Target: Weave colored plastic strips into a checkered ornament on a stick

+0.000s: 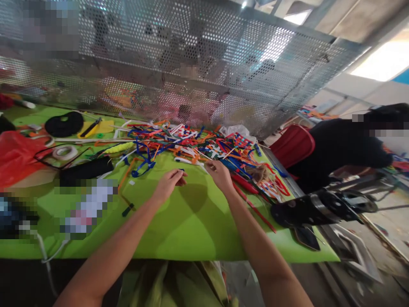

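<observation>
1. My left hand (169, 183) pinches a small dark-blue piece (182, 169) at its fingertips, above the green tabletop (191, 230).
2. My right hand (220, 174) curls its fingers beside a white strip (202, 166); whether they grip it, I cannot tell.
3. The tangled pile of coloured strips (187, 135) lies just beyond both hands.

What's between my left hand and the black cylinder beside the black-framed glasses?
Head view: a thin orange strip, blue strips, a small white scrap.

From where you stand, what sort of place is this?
Probably a craft workshop: colourful strips lie heaped on a green table, with a yellow-and-black tool nearby and a perforated metal screen behind.
</observation>
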A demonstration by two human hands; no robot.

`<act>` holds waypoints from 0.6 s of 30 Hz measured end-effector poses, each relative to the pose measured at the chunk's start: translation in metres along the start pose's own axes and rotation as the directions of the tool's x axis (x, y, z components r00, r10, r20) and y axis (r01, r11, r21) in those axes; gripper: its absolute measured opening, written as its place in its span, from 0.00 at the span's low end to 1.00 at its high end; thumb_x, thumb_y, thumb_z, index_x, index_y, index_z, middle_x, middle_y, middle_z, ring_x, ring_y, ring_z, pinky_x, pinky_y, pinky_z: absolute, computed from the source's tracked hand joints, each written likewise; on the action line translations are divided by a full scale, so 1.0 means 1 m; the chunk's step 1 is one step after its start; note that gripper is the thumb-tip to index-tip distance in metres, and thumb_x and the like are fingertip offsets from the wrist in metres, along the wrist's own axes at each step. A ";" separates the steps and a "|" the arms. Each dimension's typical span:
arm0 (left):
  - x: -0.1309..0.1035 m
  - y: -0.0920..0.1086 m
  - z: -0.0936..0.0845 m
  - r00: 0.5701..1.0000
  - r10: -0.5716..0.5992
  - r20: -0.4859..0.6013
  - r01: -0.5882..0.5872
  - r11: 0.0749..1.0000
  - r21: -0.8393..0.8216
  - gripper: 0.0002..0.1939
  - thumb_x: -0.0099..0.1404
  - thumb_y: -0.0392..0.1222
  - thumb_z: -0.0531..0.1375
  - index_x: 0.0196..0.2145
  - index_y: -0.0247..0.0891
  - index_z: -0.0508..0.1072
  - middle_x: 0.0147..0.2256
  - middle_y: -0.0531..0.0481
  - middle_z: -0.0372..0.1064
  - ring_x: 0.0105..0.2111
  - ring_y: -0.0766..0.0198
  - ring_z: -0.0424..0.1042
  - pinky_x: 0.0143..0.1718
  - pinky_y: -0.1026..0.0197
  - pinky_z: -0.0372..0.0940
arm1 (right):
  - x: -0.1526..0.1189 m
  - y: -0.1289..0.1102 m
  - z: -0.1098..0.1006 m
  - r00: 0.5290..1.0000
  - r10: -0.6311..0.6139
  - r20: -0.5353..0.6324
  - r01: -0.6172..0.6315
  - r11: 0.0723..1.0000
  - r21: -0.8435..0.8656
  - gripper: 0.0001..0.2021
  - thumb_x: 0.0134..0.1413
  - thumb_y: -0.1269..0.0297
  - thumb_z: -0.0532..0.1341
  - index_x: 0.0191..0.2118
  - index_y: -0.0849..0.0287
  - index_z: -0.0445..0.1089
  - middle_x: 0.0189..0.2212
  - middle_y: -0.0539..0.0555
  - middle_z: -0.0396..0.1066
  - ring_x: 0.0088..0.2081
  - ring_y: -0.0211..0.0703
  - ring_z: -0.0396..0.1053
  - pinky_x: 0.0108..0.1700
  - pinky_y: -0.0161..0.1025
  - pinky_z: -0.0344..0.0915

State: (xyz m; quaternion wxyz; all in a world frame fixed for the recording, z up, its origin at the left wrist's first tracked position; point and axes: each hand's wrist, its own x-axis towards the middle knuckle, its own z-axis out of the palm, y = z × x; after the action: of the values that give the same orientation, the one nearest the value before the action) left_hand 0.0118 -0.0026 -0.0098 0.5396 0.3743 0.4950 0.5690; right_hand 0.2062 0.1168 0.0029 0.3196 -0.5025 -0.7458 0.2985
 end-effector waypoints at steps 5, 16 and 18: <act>0.002 -0.001 0.000 1.000 0.002 -0.014 -0.003 1.000 -0.019 0.21 0.56 0.59 0.62 0.33 0.36 0.75 0.25 0.49 0.73 0.27 0.66 0.70 0.33 0.63 0.65 | 0.006 -0.007 0.009 0.998 -0.057 -0.019 0.049 0.957 -0.285 0.04 0.45 0.69 0.63 0.22 0.57 0.69 0.36 0.59 0.73 0.47 0.54 0.63 0.49 0.48 0.57; 0.002 -0.007 0.009 0.997 0.041 0.062 -0.039 0.999 -0.027 0.19 0.56 0.55 0.64 0.37 0.36 0.75 0.31 0.49 0.72 0.31 0.67 0.69 0.35 0.63 0.62 | -0.043 -0.037 0.009 0.948 -0.136 0.289 0.037 0.946 0.323 0.13 0.49 0.52 0.66 0.29 0.56 0.71 0.22 0.48 0.69 0.24 0.39 0.66 0.29 0.37 0.62; 0.002 -0.008 0.009 0.998 0.036 0.060 -0.034 0.999 -0.041 0.19 0.54 0.55 0.65 0.34 0.36 0.74 0.30 0.50 0.72 0.31 0.68 0.68 0.35 0.63 0.62 | -0.049 -0.040 0.015 0.932 -0.123 0.342 -0.003 0.938 0.346 0.12 0.50 0.52 0.66 0.31 0.57 0.71 0.22 0.48 0.69 0.24 0.39 0.67 0.29 0.36 0.62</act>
State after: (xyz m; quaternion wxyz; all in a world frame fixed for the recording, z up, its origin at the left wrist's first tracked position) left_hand 0.0221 -0.0001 -0.0151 0.5516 0.3893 0.4604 0.5764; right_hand 0.1862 0.0563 0.0152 0.2694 -0.3533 -0.7439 0.4993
